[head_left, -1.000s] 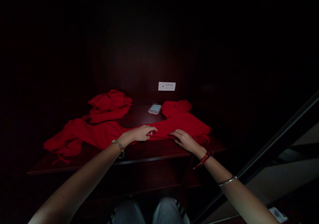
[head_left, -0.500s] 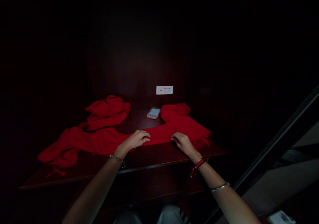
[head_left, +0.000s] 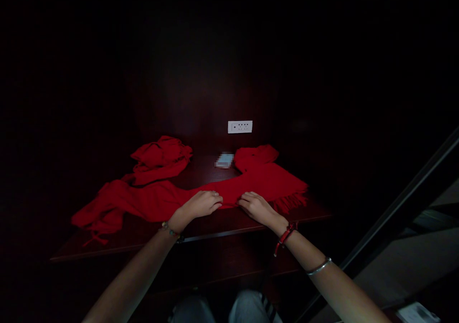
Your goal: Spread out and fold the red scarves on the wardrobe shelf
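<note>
A long red scarf [head_left: 272, 179] with a fringed right end lies across the dark wooden desk [head_left: 211, 229], its left part bunched and curving back into a crumpled heap. My left hand [head_left: 203, 203] has its fingers curled closed on the scarf's near edge, around the middle of its length. A short way to the right, my right hand [head_left: 258, 208] pinches the same edge. Between the two hands a small stretch of red cloth shows. The fingertips are partly hidden by the hands' backs.
Behind the scarf lies a small pale, blurred-out flat object [head_left: 224, 160]. A white wall socket [head_left: 240, 127] sits on the dark back panel. The desk's front edge runs below my wrists, above my knees [head_left: 247, 306]. At right a dark slanted frame [head_left: 401, 194] stands.
My hands have come closer together along the scarf's near edge, and their fingers have closed more on it. The whole view has shifted slightly.
</note>
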Tool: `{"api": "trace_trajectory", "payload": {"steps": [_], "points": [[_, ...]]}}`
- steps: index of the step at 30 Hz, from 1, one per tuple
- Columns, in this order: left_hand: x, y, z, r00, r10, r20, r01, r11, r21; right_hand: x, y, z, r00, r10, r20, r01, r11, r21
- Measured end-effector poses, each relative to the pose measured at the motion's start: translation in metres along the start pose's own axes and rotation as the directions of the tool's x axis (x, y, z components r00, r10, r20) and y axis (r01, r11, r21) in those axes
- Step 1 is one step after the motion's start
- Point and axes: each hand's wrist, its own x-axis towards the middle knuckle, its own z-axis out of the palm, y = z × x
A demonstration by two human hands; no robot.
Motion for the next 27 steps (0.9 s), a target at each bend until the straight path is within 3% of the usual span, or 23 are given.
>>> {"api": "trace_trajectory", "payload": {"steps": [5, 9, 11, 13, 15, 17, 19, 21, 24, 25, 27], "points": [[0.007, 0.001, -0.006, 0.996, 0.081, -0.021, -0.084, 0.974, -0.211, 0.001, -0.003, 0.003, 0.999, -0.013, 0.035, 0.013, 1.0, -0.009], [0.018, -0.014, -0.001, 0.979, 0.115, 0.166, -0.084, 0.979, -0.184, -0.003, -0.002, 0.002, 0.999, 0.001, 0.042, -0.002, 1.0, 0.029], [0.021, -0.03, 0.002, 0.968, -0.014, 0.252, 0.039, 0.995, -0.097, -0.005, -0.003, 0.001, 0.999, 0.023, 0.047, -0.026, 0.998, 0.052], [0.021, -0.045, 0.003, 0.935, -0.215, 0.281, 0.222, 0.975, 0.008, -0.005, -0.004, 0.001, 0.998, 0.037, 0.048, -0.041, 0.996, 0.078], [0.02, -0.054, 0.001, 0.885, -0.378, 0.27, 0.363, 0.926, 0.106, -0.004, -0.004, 0.001, 0.998, 0.045, 0.041, -0.049, 0.993, 0.108], [0.021, -0.052, -0.001, 0.875, -0.434, 0.217, 0.406, 0.899, 0.163, -0.003, -0.003, 0.002, 0.998, 0.05, 0.027, -0.053, 0.988, 0.147], [0.024, -0.042, -0.001, 0.92, -0.367, 0.136, 0.346, 0.926, 0.152, -0.003, -0.002, 0.003, 0.999, 0.043, 0.019, -0.046, 0.979, 0.197], [0.026, -0.029, 0.003, 0.977, -0.205, 0.063, 0.2, 0.977, 0.08, -0.003, -0.001, 0.006, 0.999, 0.032, 0.015, -0.035, 0.968, 0.247], [0.026, -0.019, 0.015, 0.997, -0.01, 0.082, 0.015, 0.998, -0.06, -0.004, 0.001, 0.01, 1.0, 0.029, 0.003, -0.028, 0.956, 0.293], [0.025, -0.019, 0.017, 0.994, -0.021, 0.111, 0.03, 0.996, -0.082, -0.005, 0.001, 0.011, 0.999, 0.032, -0.004, -0.029, 0.953, 0.301], [0.024, -0.024, 0.019, 0.968, -0.18, 0.172, 0.191, 0.981, -0.046, -0.006, 0.002, 0.015, 0.999, 0.038, -0.013, -0.032, 0.949, 0.313]]}}
